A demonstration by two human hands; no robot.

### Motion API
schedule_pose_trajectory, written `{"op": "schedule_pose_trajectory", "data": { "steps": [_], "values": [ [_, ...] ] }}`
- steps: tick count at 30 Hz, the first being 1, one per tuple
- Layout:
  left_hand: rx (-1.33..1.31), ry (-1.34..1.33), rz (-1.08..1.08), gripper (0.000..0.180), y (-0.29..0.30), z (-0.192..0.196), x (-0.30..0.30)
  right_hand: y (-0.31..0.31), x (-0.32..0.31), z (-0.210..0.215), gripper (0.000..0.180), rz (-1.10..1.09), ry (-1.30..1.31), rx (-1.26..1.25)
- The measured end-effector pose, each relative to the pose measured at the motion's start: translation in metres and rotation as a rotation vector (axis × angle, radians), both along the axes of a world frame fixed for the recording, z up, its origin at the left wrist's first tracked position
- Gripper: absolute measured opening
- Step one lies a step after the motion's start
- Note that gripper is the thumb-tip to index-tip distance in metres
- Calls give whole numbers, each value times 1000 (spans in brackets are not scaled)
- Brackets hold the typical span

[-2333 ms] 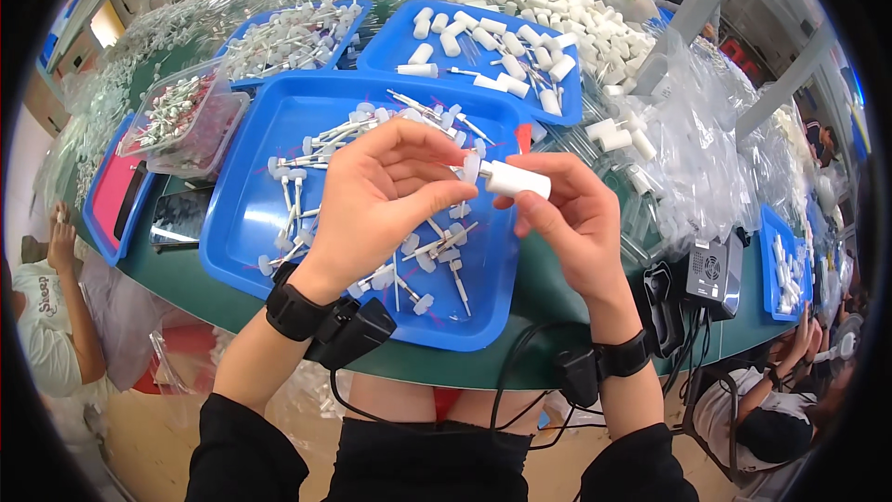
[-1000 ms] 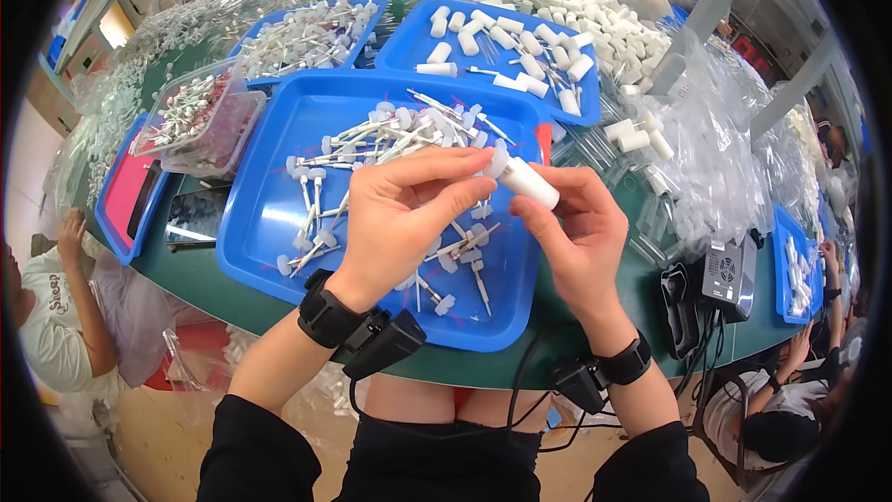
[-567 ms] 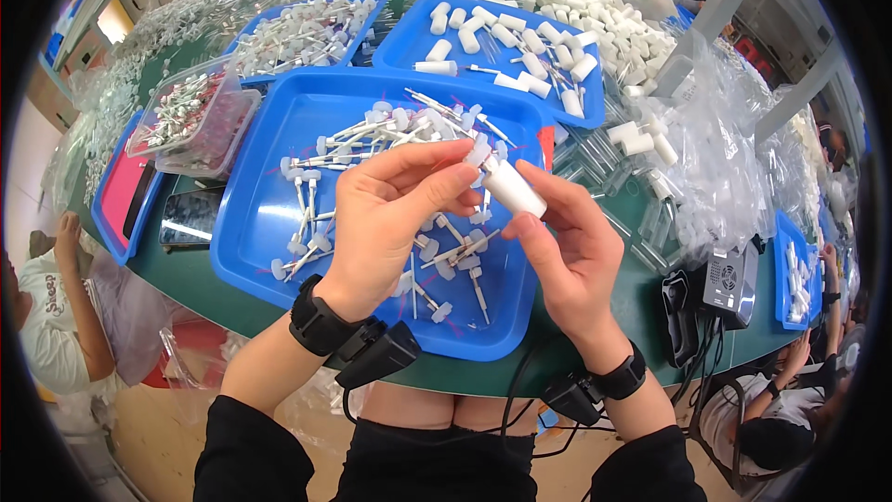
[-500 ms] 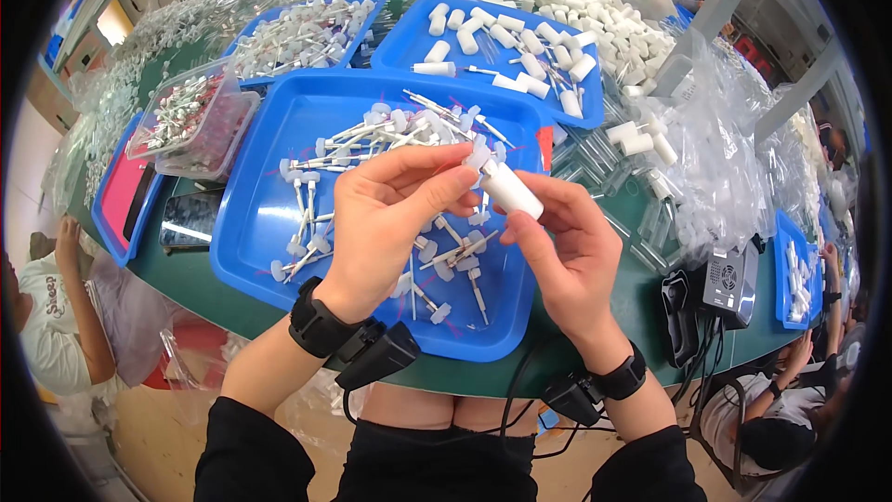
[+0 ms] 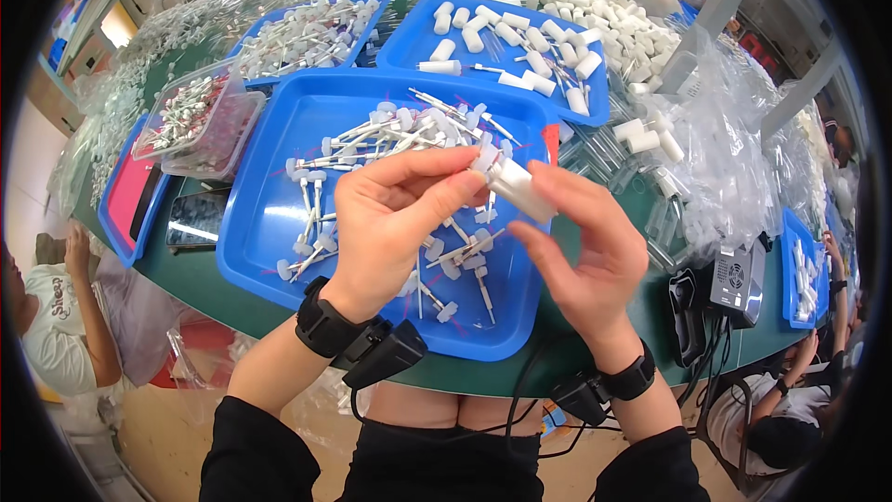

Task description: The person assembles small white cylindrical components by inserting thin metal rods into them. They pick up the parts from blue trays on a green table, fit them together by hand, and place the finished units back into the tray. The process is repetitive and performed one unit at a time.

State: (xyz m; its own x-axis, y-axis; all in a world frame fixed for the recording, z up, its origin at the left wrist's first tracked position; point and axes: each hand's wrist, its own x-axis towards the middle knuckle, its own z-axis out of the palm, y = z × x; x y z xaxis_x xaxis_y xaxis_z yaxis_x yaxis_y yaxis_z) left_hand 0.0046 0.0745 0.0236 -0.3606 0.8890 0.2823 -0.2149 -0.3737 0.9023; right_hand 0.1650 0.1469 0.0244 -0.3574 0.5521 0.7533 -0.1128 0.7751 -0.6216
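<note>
Above the large blue tray [image 5: 243, 223], my left hand [image 5: 386, 214] pinches a small translucent whitish plug [image 5: 485, 160] between thumb and fingertips. A white cylinder [image 5: 520, 188] joins that plug and tilts down to the right. My right hand [image 5: 599, 251] is at the cylinder's lower end, its index finger against the side and its thumb lower, a little spread from it. Whether the thumb touches is hard to see. Under my hands, the tray holds several thin white sticks with translucent plugs [image 5: 400, 125] and fine pink wires.
A second blue tray [image 5: 400, 48] at the back holds white cylinders; more are heaped behind it. Left stand a clear plastic box [image 5: 190, 130] of small parts and a phone [image 5: 197, 219]. Clear tubes [image 5: 604, 160], plastic bags [image 5: 734, 195] and a grey device [image 5: 737, 277] lie right. Other people sit at both sides.
My right hand has opened its grip somewhat and shifted right, its index finger now on the cylinder's upper side. My left hand keeps its pinch. The whole view has shifted slightly.
</note>
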Motion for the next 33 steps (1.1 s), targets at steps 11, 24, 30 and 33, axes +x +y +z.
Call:
{"op": "schedule_pose_trajectory", "data": {
  "steps": [11,24,30,33],
  "values": [
    [44,107,27,20,1,1,2,-2,3,-9,25,-13,24,-219],
    [21,120,9,23,3,2,5,-1,2,-8,26,103,1,-315],
    [2,132,58,27,3,0,2,29,8,-9,19,-36,-18,-339],
    [21,69,64,38,6,7,5,59,30,-7,14,-505,-315,-134]
  ]
}}
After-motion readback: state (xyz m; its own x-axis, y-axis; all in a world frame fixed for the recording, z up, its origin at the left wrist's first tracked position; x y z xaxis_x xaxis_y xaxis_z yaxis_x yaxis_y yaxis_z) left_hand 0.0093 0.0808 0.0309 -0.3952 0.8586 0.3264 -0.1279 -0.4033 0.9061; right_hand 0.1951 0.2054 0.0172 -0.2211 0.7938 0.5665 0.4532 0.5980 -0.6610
